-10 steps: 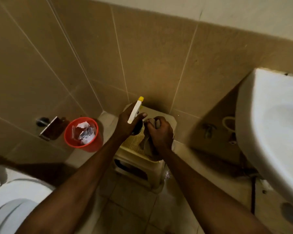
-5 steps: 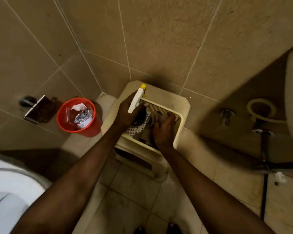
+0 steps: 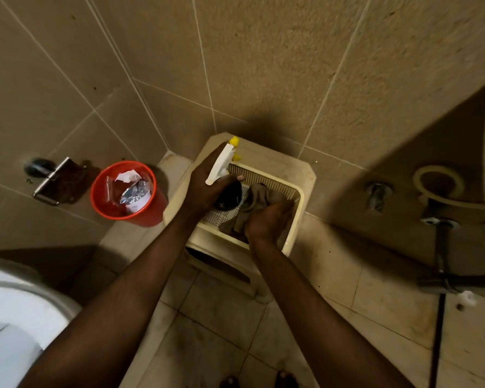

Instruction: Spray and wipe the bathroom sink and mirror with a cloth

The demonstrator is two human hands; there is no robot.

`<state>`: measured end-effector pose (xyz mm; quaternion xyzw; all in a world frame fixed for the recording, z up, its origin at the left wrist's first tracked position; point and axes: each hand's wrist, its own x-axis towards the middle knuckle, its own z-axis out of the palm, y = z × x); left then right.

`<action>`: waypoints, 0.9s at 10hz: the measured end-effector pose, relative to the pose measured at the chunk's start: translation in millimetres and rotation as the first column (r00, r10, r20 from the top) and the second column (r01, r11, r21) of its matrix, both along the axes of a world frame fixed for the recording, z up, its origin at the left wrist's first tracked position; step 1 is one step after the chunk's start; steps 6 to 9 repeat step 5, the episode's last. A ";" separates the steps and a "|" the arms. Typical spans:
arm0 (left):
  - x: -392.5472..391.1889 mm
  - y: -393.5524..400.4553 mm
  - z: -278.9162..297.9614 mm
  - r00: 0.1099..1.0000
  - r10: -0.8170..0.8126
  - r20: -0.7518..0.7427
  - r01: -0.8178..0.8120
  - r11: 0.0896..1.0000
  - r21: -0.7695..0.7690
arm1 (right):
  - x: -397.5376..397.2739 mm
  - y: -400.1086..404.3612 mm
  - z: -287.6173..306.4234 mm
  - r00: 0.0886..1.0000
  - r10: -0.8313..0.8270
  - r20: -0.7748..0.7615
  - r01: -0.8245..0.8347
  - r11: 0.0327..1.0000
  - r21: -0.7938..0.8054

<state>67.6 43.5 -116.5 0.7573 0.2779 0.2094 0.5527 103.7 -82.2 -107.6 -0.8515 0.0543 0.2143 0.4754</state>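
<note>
Beige wall tiles (image 3: 263,65) meet in a corner above a paler tiled floor (image 3: 207,317), all dimly lit with deep shadow at the right. A cream plastic stool (image 3: 291,169) stands in the corner beside a red bin (image 3: 151,208) holding rubbish. A white toilet (image 3: 17,317) sits lower left, a metal paper holder (image 3: 51,186) on the wall above.

The spray bottle (image 3: 221,166) is showing white with a yellow nozzle, the cloth (image 3: 256,204) is looking grey-brown, the perforated basket (image 3: 296,219) is reading cream, and the bin (image 3: 101,203) is glowing orange-red.
</note>
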 end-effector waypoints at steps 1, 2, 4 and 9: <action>-7.3 -1.5 3.4 1.000 0.003 0.001 -0.003 1.000 0.001 | -14.1 3.9 -0.5 0.986 -0.054 0.160 0.039 0.995 0.095; -11.9 -5.0 3.6 1.000 0.007 -0.023 -0.007 1.000 -0.001 | -16.4 1.0 -7.0 0.965 -0.049 0.257 0.031 0.997 0.073; -45.3 -14.0 17.3 0.997 0.065 -0.051 -0.067 0.997 -0.038 | -12.6 -11.1 14.7 0.980 0.088 0.178 -0.092 0.996 0.016; -51.8 -17.8 44.1 0.995 0.102 -0.005 -0.102 0.994 -0.028 | -5.7 -14.0 41.4 0.972 0.116 0.204 -0.131 0.990 0.057</action>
